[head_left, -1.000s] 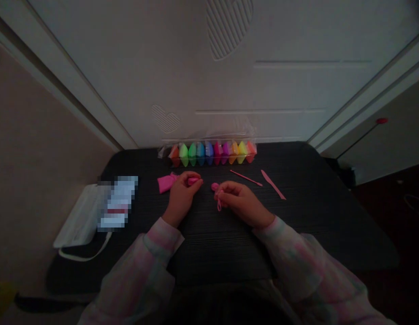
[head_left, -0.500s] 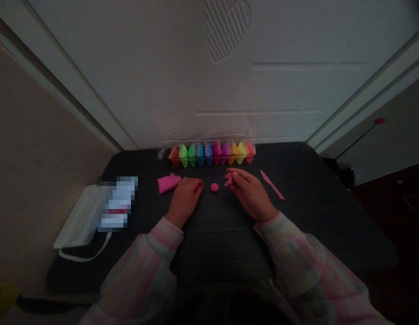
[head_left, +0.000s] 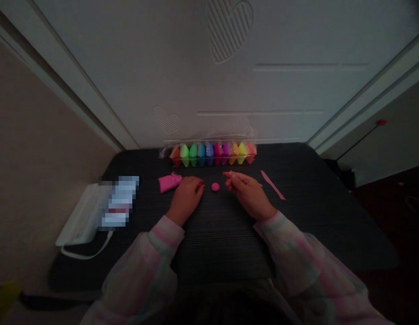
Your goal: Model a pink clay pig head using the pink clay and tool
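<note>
A small round pink clay ball (head_left: 215, 187) lies on the dark table (head_left: 230, 239) between my hands. My left hand (head_left: 187, 197) rests curled on the table just left of it, fingers closed over a bit of pink clay that barely shows. My right hand (head_left: 247, 193) sits to the right of the ball, fingers pinched on a thin pink tool near its tip (head_left: 229, 174). A pink clay pouch (head_left: 169, 182) lies left of my left hand.
A row of coloured clay pouches (head_left: 212, 153) stands at the table's far edge against a white door. A pink plastic knife (head_left: 272, 184) lies to the right. A white bag with a blurred label (head_left: 94, 210) sits at the left edge.
My right hand left the spot beside the ball, reached back right to the thin pink stick and now pinches it. The ball stays on the table. My left hand barely moved.
</note>
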A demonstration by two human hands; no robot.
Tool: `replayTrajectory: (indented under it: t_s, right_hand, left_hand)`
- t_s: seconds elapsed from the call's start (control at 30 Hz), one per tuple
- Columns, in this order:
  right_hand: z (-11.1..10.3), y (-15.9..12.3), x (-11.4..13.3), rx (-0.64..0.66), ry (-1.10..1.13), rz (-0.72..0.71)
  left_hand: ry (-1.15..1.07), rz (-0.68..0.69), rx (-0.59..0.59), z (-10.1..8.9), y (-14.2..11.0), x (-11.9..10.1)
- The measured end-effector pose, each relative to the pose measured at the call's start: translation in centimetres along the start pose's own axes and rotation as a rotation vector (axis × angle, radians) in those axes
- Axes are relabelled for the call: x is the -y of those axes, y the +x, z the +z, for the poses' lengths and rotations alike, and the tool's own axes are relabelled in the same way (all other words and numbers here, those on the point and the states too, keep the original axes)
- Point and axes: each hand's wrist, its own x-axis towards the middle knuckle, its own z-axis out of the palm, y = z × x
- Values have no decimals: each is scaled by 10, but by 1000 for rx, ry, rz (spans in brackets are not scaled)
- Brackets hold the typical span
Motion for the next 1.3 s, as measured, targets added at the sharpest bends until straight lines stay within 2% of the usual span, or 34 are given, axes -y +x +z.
replayTrajectory:
  t_s: [0.1,0.43,0.57,0.73,0.83,0.97,1.17,1.3]
  right_hand:
    - [0,1,0,-1,38,5]
    - [-1,0,0,-71,-41,-28]
    - [-3,0,-2,-26,-149,-73]
    - [-2,0,-6,105,-20,-48]
    - [1,-1,-5,138,21,-18]
    - [3,-2,0,119,29,-10]
    - [1,-4,4,72,-113,-38]
    - [1,-2,2,3,-63,-58]
  left_hand:
    - [24,-4,-14,-1,0,-2]
    - [23,0,-58,-3,0,-6]
    - [21,13,-75,-3,1,-6]
    - [21,12,-89,-4,1,-6]
    - [22,9,-97,-4,1,-7]
    - [12,5,-103,-4,1,-7]
    - [10,8,-126,-4,1,-7]
    - [2,35,-171,-5,1,-8]
